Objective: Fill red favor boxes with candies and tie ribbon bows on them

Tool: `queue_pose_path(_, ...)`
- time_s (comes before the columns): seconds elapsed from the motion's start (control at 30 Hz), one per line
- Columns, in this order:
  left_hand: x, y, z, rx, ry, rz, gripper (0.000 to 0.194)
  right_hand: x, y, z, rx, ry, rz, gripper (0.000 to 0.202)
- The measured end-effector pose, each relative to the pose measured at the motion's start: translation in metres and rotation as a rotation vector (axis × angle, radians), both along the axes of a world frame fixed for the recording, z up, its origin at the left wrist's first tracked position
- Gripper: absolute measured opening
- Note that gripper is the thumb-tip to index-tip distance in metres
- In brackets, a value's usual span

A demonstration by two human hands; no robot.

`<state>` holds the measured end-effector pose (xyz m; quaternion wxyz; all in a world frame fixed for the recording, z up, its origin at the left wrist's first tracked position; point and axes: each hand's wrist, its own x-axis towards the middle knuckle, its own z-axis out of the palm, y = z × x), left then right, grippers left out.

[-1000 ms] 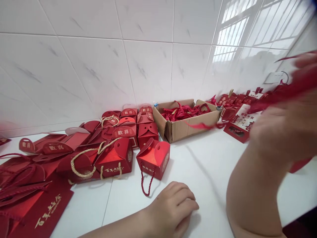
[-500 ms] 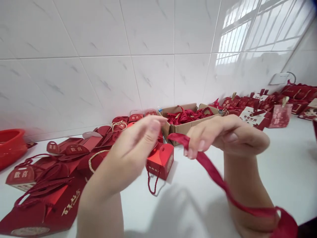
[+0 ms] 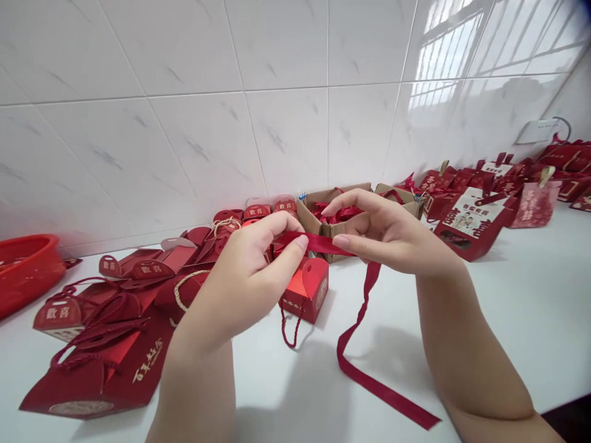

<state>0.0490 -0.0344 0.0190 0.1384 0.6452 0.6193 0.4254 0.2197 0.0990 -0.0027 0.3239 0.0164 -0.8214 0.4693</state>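
A dark red ribbon [image 3: 358, 320] runs between my two hands above the table. Its loose tail hangs below my right hand and trails toward the lower right. My left hand [image 3: 258, 264] pinches one end between thumb and fingers. My right hand [image 3: 383, 237] has its thumb pressed against the ribbon, a short stretch away, with the index finger arched above. Behind and below my hands stands a small red gift box [image 3: 307, 289] with a rope handle, partly covered by my left hand.
A cardboard box [image 3: 339, 237] of red ribbons stands by the tiled wall. Folded red gift boxes [image 3: 96, 381] crowd the left side, near a red plastic basin [image 3: 28, 271]. More red gift bags [image 3: 475, 221] line the back right, below a white socket strip [image 3: 538, 131].
My left hand has taken hold of the ribbon's end. My right thumb now presses on it, and the tail has swung from my right forearm down toward the table. The view shifted slightly.
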Motion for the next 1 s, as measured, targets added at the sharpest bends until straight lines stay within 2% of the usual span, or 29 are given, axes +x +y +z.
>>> queue_pose_path(0.1,0.001,0.003,0.0,0.025,0.055,0.017,0.018,-0.003,0.002,-0.001,0.107,0.0,-0.13,0.034)
queue_pose_path(0.23,0.003,0.004,-0.001,-0.03,0.155,0.033,0.016,-0.01,0.007,-0.003,0.258,0.053,-0.311,0.041)
queue_pose_path(0.3,0.005,0.004,-0.002,-0.076,0.208,0.052,0.016,-0.013,0.009,-0.004,0.227,-0.027,-0.243,0.04)
queue_pose_path(0.4,0.006,0.004,-0.002,-0.091,0.257,0.069,0.015,-0.016,0.01,-0.005,0.092,-0.218,-0.028,0.03)
queue_pose_path(0.47,0.007,0.004,-0.002,-0.085,0.274,0.074,0.015,-0.017,0.009,-0.004,0.012,-0.286,0.033,0.028)
queue_pose_path(0.6,0.002,0.009,-0.003,-0.095,0.277,0.104,0.017,-0.016,0.008,-0.003,-0.076,-0.309,-0.004,0.03)
queue_pose_path(0.73,-0.013,0.024,-0.009,-0.108,0.393,0.168,0.019,-0.02,0.017,-0.008,0.018,-0.484,-0.169,0.034)
queue_pose_path(0.83,-0.029,0.04,-0.02,-0.252,0.491,0.178,0.019,-0.029,0.028,-0.018,0.083,-0.662,-0.232,0.038)
queue_pose_path(1.0,-0.047,0.062,-0.04,-0.502,0.575,0.11,0.026,-0.039,0.039,-0.028,0.137,-0.878,-0.188,0.036)
